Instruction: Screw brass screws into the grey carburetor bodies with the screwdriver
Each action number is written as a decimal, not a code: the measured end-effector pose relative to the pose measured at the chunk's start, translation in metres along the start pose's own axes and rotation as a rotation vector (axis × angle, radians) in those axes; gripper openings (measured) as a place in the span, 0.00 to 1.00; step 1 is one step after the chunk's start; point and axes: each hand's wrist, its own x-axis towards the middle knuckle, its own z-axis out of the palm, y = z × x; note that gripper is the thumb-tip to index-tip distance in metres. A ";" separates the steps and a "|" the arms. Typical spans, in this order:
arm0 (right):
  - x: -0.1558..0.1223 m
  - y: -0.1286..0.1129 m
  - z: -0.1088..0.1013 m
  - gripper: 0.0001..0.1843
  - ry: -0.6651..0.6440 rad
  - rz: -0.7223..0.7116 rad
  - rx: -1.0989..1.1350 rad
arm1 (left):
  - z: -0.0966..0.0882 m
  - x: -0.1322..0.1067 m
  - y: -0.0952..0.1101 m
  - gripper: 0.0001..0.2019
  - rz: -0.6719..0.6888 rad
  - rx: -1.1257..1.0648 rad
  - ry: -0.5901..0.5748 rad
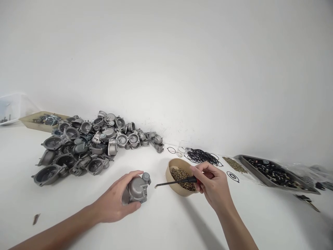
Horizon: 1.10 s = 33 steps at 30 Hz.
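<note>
My left hand (117, 199) is wrapped round a grey cast-metal carburettor bowl (137, 189), its domed side up, low over the white table. Thumb and fingers grip it from the left. In my right hand (212, 184) is a screwdriver (179, 181) with a red and black handle, its dark shaft pointing left. Something small and shiny, perhaps a screw, sits at the tip, a short way right of the bowl and apart from it. Below and behind the screwdriver stands a round tan container (173, 188) holding many small brass-coloured screws (182, 174).
A large heap of similar metal bowls (96, 139) lies at the left, before a yellowish tray (33, 121). Black O-rings (201, 157), small brass pieces (235, 165) and a grey metal tray (243, 160) of dark parts lie to the right. A white wall rises behind.
</note>
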 end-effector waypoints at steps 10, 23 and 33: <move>-0.012 -0.003 0.021 0.27 -0.093 0.045 -0.017 | 0.000 0.000 0.002 0.38 -0.008 -0.025 -0.010; -0.011 0.000 0.021 0.28 -0.095 0.059 -0.029 | 0.001 0.000 0.002 0.38 -0.011 -0.042 -0.002; -0.011 -0.001 0.021 0.28 -0.096 0.079 -0.027 | 0.001 0.001 0.000 0.37 0.005 -0.032 -0.004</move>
